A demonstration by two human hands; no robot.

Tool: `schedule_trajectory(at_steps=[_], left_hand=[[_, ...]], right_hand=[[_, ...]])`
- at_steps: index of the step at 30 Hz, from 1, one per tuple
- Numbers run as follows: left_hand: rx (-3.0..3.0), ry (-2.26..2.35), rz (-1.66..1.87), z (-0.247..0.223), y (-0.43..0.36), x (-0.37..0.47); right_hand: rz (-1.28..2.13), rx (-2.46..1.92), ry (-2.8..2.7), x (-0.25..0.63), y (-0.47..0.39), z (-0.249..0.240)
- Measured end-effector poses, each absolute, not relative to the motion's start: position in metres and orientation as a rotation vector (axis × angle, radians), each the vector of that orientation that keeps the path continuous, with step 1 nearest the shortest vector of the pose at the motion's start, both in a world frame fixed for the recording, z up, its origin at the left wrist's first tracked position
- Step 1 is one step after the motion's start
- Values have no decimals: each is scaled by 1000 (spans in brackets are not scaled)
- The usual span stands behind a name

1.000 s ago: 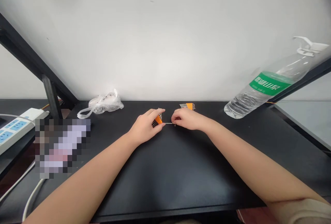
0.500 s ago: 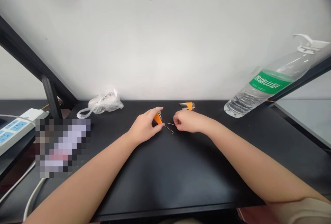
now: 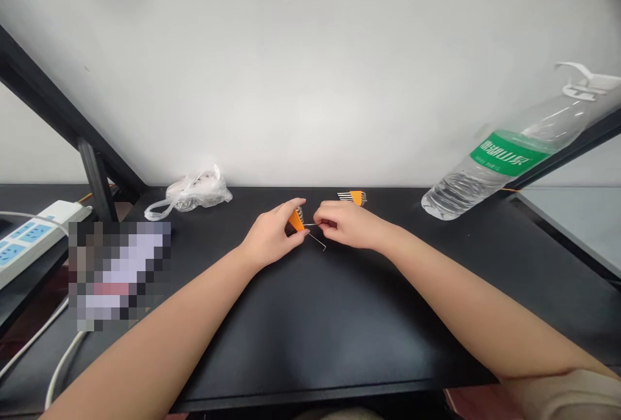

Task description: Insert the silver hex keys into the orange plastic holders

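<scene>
Thumb and fingers of my left hand (image 3: 272, 233) grip an orange holder (image 3: 296, 221) with several metal hex keys in it. One thin L-shaped key (image 3: 317, 241) sticks out from the holder toward the lower right, its bent end free. My right hand (image 3: 342, 222) pinches another thin key (image 3: 310, 224), whose far end reaches the orange holder. Whether that end is inside the holder is too small to tell. Behind my right hand, a second orange holder (image 3: 358, 197) with several hex keys lies on the black table (image 3: 310, 329).
A clear plastic bag (image 3: 198, 192) lies at the back left. Left of it are a power strip (image 3: 33, 235), white cables and a pixelated object (image 3: 121, 271). A large water bottle (image 3: 504, 151) with a green label stands at the right, by a black frame bar.
My right hand has moved left with its key, closing the gap to the orange holder. My left hand has stayed nearly still.
</scene>
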State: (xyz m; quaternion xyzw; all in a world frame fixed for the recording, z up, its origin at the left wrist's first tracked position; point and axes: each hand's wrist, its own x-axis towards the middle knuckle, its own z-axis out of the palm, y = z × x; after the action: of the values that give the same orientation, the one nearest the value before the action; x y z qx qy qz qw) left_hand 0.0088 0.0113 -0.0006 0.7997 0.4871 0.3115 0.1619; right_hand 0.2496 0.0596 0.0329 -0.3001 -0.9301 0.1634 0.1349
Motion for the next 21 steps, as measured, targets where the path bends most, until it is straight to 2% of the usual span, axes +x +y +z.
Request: schedule_trajectory(at_steps=[15, 18, 21], left_hand=[[2412, 1381, 773, 1, 9, 9], [2434, 1350, 746, 2, 7, 11], [2417, 1342, 769, 4, 6, 11]], right_hand=[[-87, -769, -2840, 249, 39, 40], [-2, -707, -2832, 241, 35, 34], [288, -664, -2708, 234, 34, 31]])
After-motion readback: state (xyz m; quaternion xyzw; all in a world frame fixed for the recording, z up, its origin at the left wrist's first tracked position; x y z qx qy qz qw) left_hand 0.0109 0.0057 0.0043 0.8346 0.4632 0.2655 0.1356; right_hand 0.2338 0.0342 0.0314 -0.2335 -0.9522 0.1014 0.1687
